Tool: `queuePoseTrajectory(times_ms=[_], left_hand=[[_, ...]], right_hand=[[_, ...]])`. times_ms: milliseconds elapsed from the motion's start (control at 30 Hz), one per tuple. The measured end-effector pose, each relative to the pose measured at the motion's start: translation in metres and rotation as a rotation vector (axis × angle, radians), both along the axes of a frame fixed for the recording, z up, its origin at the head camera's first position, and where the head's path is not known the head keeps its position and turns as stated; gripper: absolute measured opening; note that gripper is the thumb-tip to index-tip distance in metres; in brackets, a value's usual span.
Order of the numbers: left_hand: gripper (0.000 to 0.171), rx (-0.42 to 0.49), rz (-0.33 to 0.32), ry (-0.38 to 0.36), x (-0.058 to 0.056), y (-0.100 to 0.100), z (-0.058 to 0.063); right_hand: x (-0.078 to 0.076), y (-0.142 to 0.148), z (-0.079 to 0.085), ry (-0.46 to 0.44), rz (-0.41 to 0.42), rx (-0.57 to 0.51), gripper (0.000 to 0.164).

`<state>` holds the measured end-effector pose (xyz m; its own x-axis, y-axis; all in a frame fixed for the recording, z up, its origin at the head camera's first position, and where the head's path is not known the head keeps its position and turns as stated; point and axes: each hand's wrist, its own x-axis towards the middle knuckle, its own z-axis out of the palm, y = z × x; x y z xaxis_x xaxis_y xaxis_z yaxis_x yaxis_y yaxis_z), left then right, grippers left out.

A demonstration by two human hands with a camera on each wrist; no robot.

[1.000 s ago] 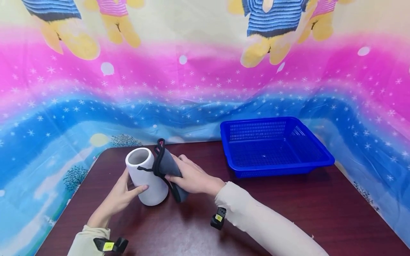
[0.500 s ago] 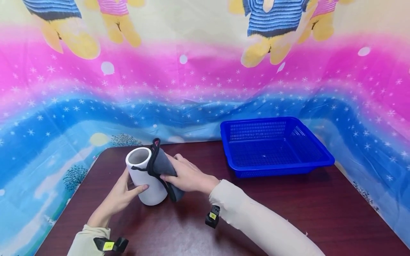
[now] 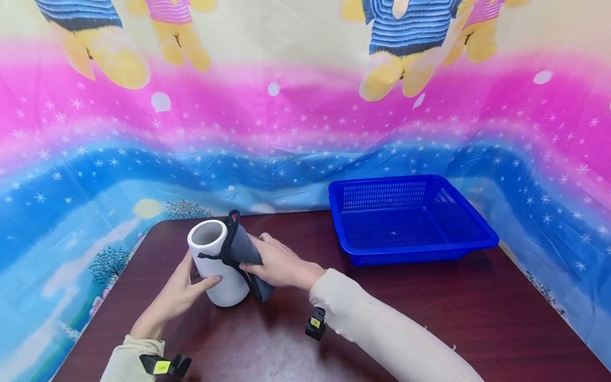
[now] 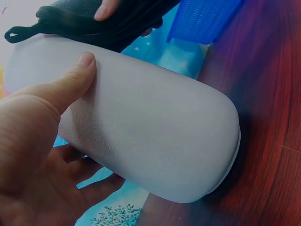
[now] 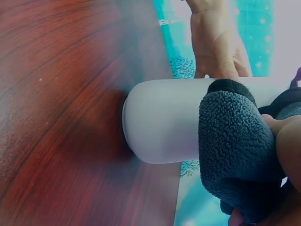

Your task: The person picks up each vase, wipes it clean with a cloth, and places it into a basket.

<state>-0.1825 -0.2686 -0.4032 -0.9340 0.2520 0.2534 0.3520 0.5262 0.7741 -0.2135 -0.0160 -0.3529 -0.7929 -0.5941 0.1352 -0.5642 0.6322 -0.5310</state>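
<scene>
A white vase with a round open mouth stands upright on the dark red wooden table. My left hand holds it from the left, thumb across the near side and fingers behind. A folded grey cleaning cloth with black edging is in the grip of my right hand, against the vase's right side. In the right wrist view the cloth has a fluffy pile and overlaps the white wall. Its black hanging loop reaches across the vase near the rim.
A blue plastic basket with mesh walls sits at the back right of the table. Behind the table hangs a printed cloth backdrop. Black wrist cameras, one a dark block, are strapped to both sleeves.
My right hand has shifted left with the cloth, bringing it against the vase, then lowered it very slightly. The left hand and the vase have stayed in place.
</scene>
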Motion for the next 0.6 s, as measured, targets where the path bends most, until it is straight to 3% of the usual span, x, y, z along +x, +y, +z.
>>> queuePoseTrajectory(times_ms=[600], left_hand=[[0.082,0.020,-0.003,0.013,-0.001,0.001,-0.003]], right_hand=[[-0.001,0.001,-0.014,-0.016,-0.015,0.048,0.057]])
